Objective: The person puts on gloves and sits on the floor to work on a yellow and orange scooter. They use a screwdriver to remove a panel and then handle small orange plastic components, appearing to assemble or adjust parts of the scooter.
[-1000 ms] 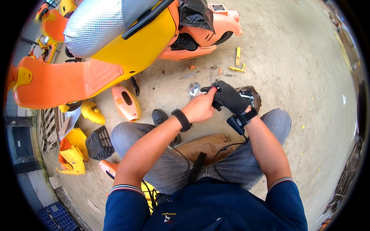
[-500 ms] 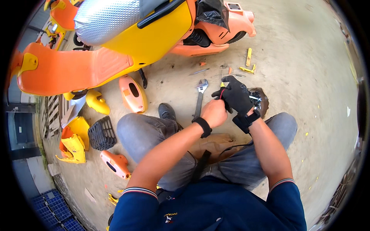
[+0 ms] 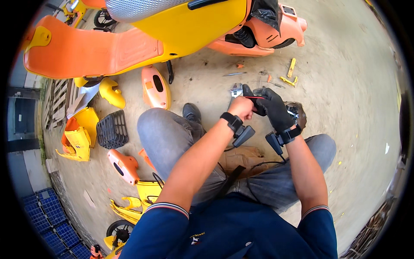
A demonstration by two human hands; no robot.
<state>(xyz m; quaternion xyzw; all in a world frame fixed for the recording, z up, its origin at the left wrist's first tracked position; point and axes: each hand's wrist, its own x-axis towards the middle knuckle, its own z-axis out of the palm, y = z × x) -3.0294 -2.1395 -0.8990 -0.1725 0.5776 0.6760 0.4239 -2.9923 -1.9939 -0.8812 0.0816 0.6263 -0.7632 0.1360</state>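
My bare left hand [image 3: 241, 107] is closed, its fingers against a black piece with a thin red line [image 3: 254, 97] along it. My right hand [image 3: 276, 110], in a black glove, is bent around the other side of that piece. Black on black, the piece's outline and kind are hard to make out; it could be a second glove. Just beyond my left hand, the head of an adjustable wrench [image 3: 236, 91] shows on the ground, its handle mostly hidden. Beside my right wrist lies a dark, rounded part [image 3: 297, 115] with a shiny metal piece in it.
A yellow and orange scooter [image 3: 185, 39] stands across the far side. Yellow strips [image 3: 292, 67] and small tools lie beyond my hands. To my left are an orange cover [image 3: 156, 88], a black basket [image 3: 113, 129] and yellow panels [image 3: 86, 129]. Flattened cardboard [image 3: 241, 157] lies between my legs.
My view has shifted, so the scooter sits higher in it. My hands stay together; the red line now runs straighter between them. Black devices at my wrists show more plainly.
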